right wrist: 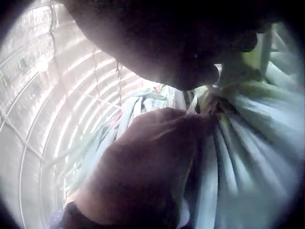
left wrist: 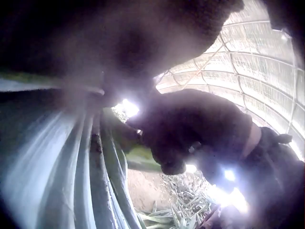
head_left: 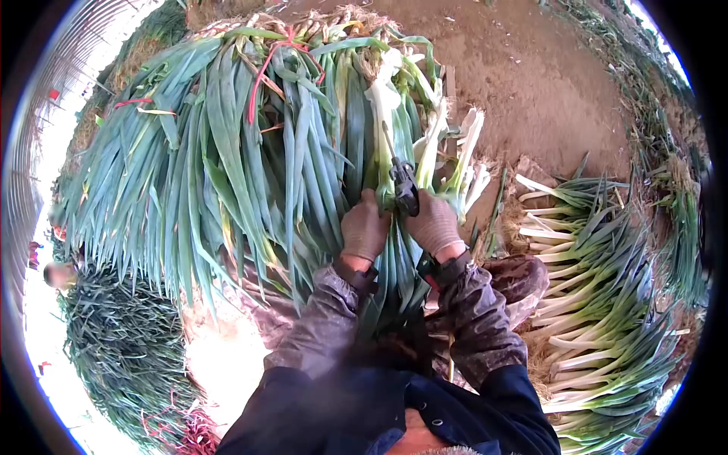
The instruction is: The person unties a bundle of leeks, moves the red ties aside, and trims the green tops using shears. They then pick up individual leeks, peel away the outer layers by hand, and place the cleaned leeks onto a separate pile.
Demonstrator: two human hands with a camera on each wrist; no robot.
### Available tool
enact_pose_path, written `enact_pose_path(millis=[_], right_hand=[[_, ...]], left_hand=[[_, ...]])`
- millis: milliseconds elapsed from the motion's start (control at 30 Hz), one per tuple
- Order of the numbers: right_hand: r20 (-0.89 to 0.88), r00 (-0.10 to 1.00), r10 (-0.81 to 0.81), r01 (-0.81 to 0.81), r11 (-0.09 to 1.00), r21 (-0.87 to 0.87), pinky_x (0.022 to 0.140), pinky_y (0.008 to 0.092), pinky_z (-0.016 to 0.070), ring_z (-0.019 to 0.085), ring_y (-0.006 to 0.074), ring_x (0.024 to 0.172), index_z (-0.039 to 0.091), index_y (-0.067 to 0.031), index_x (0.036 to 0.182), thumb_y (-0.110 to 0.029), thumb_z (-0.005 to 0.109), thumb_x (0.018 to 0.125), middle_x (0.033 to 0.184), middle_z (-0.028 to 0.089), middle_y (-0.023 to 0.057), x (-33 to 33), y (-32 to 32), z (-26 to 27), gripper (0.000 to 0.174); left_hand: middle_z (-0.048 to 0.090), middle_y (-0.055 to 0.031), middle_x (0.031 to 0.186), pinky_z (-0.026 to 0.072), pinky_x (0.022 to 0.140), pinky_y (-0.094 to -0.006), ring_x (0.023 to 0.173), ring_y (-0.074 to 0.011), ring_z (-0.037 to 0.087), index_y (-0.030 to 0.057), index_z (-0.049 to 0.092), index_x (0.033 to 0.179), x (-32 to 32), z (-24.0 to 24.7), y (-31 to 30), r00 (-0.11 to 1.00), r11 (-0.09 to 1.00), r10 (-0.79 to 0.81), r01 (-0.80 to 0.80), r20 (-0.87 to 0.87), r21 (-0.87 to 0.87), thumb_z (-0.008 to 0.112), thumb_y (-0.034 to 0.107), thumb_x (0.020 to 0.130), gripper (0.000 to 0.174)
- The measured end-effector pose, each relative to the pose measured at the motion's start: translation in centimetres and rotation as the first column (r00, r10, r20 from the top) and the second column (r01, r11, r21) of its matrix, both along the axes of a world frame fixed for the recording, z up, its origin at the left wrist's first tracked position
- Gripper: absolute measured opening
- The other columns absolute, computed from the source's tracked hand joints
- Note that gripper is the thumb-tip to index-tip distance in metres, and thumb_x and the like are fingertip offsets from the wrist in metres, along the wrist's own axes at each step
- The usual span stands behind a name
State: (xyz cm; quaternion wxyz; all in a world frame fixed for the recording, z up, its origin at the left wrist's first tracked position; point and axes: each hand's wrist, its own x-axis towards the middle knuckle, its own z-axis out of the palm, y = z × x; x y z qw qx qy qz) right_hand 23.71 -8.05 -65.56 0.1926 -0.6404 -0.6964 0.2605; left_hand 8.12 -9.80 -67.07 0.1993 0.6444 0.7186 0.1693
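Note:
Both hands wear knit gloves and work side by side at a leek (head_left: 384, 114), whose pale root end points away from me in the head view. My left hand (head_left: 366, 227) grips its green leaves low on the stalk. In my right hand (head_left: 434, 222) is a black pistol-shaped tool (head_left: 404, 182) with a thin rod lying along the stalk. The wrist views are dark and hazy; the left one shows leek leaves (left wrist: 83, 176) fanning out below the hands, and the right one shows leaves (right wrist: 243, 148) beside the dark gloves.
A big heap of leeks (head_left: 220, 152), partly tied with red string (head_left: 262, 76), lies left and ahead. Pale-stalked leeks (head_left: 565, 303) lie in a row at right. Dark green leaves (head_left: 121, 341) and red strings (head_left: 193, 432) are at lower left. Bare soil (head_left: 531, 83) stretches beyond.

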Motion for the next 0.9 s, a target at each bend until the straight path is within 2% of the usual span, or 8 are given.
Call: enact_pose_path(millis=[400,467,533,667,700,800,867,900], right_hand=[[0.043,0.999,-0.006,0.006,1.0,-0.008,0.083,0.049,0.0532,0.067,0.0431,0.094,0.064,-0.0005,0.105,-0.025,0.066,0.076,0.095,0.069,0.0263,-2.0,11.0,1.1,0.038],[-0.011,0.999,0.048,-0.047,0.996,0.075,0.082,0.0496,0.0531,0.067,0.0436,0.092,0.064,-0.001,0.105,-0.025,0.066,0.077,0.093,0.069,0.0265,-1.4,10.2,0.0,0.037],[-0.052,0.997,0.056,-0.055,0.998,0.02,0.079,0.0498,0.0536,0.067,0.0449,0.087,0.064,-0.0013,0.1,-0.025,0.067,0.077,0.088,0.069,0.0262,-0.6,7.8,0.4,0.033],[-0.096,0.993,0.068,-0.062,0.996,0.066,0.072,0.0508,0.0526,0.066,0.0464,0.08,0.065,-0.0022,0.094,-0.026,0.068,0.078,0.08,0.067,0.0265,0.9,1.5,0.2,0.029],[-0.159,0.987,0.012,-0.002,0.998,0.061,0.071,0.0516,0.0514,0.065,0.0468,0.079,0.063,-0.0018,0.092,-0.023,0.069,0.076,0.078,0.066,0.0264,1.3,0.0,0.2,0.027],[-0.194,0.981,0.005,-0.001,1.0,0.02,0.071,0.0519,0.0507,0.064,0.047,0.079,0.061,-0.0006,0.091,-0.019,0.068,0.075,0.077,0.065,0.0259,2.6,-3.8,0.9,0.025],[-0.156,0.982,0.108,-0.104,0.994,0.034,0.07,0.049,0.0497,0.063,0.0448,0.08,0.059,-0.0019,0.095,-0.015,0.066,0.074,0.081,0.063,0.0243,3.3,-6.1,0.5,0.026],[-0.201,0.979,0.042,-0.041,0.999,0.009,0.07,0.0477,0.0497,0.062,0.044,0.08,0.06,-0.0023,0.096,-0.015,0.066,0.074,0.082,0.062,0.024,3.5,-6.9,0.8,0.026]], left_hand=[[0.067,-0.0241,0.082,0.0526,0.07,-0.0542,0.077,-0.0439,0.066,0.0033,0.042,0.105,0.1,0.2,-0.3,1.0,1.0,0.022,-0.022,-0.006,0.009,0.066,0.021,0.082,0.038],[0.067,-0.0244,0.082,0.0525,0.07,-0.0543,0.078,-0.0446,0.066,0.0032,0.042,0.107,-0.1,0.2,-0.4,1.0,0.999,0.021,-0.021,0.012,0.028,0.067,0.023,0.082,0.04],[0.067,-0.0246,0.082,0.0524,0.069,-0.0544,0.079,-0.0452,0.066,0.003,0.042,0.108,-0.2,-0.2,-0.3,0.999,0.999,0.035,-0.035,0.003,0.006,0.067,0.024,0.083,0.041],[0.066,-0.0246,0.081,0.0502,0.069,-0.0563,0.078,-0.0458,0.065,0.0058,0.044,0.111,-0.3,-0.1,-0.5,0.999,0.998,0.007,-0.009,0.036,0.064,0.069,0.027,0.082,0.044],[0.066,-0.0246,0.081,0.0502,0.07,-0.0561,0.078,-0.0456,0.065,0.0057,0.044,0.111,-0.4,-0.1,-0.5,0.999,0.998,0.01,-0.012,0.035,0.063,0.069,0.028,0.082,0.044],[0.066,-0.0246,0.081,0.0501,0.071,-0.0554,0.079,-0.0454,0.065,0.0052,0.045,0.112,-0.5,-0.1,-0.6,0.999,0.997,0.013,-0.016,0.035,0.081,0.071,0.028,0.081,0.046],[0.066,-0.0247,0.082,0.0501,0.071,-0.0547,0.08,-0.0454,0.065,0.0046,0.045,0.114,-0.7,-0.2,-0.6,0.999,0.992,-0.009,0.005,0.036,0.123,0.072,0.028,0.081,0.048],[0.067,-0.0249,0.082,0.0499,0.072,-0.0544,0.08,-0.0454,0.065,0.0033,0.046,0.115,-0.6,0.5,-0.5,1.0,0.998,0.008,-0.009,0.019,0.067,0.072,0.027,0.08,0.049]])
